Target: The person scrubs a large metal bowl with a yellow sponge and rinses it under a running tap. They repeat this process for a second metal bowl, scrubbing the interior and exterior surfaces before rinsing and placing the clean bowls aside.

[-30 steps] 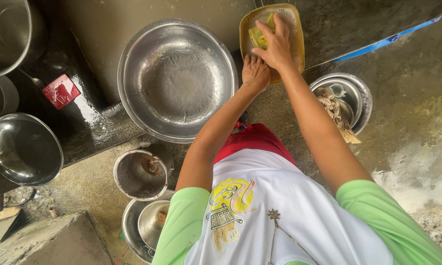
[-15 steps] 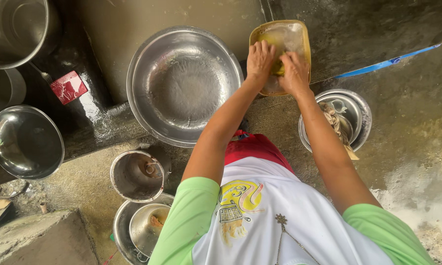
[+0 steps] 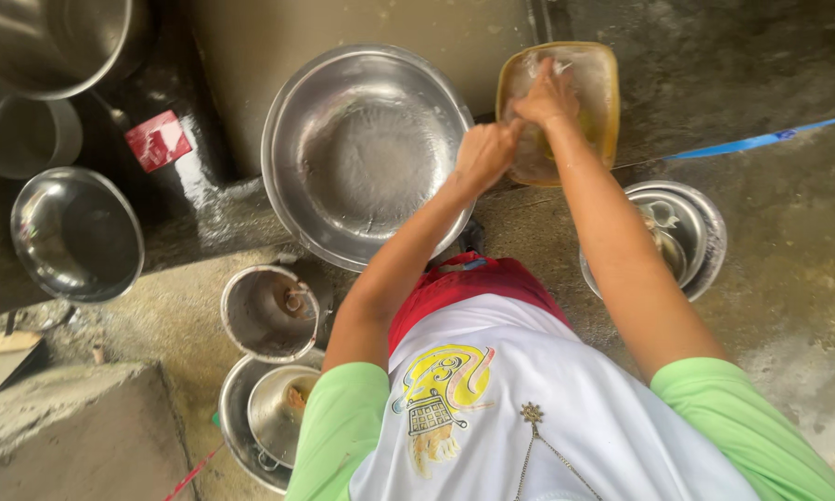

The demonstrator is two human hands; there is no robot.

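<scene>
Left hand [image 3: 485,153] grips the amber translucent square plastic container [image 3: 596,88] by its 7 o'clock rim; right hand [image 3: 549,96] presses flat inside it, beside the large round steel basin [image 3: 343,111].

A white shirt [image 3: 547,408] with light green sleeves [image 3: 339,436], a yellow print, red waistband below.

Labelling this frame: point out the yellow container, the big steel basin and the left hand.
yellow container [image 3: 596,88], head view, right inner wall.
big steel basin [image 3: 362,158], head view, bare bottom.
left hand [image 3: 485,153], head view, back of the hand.
</scene>
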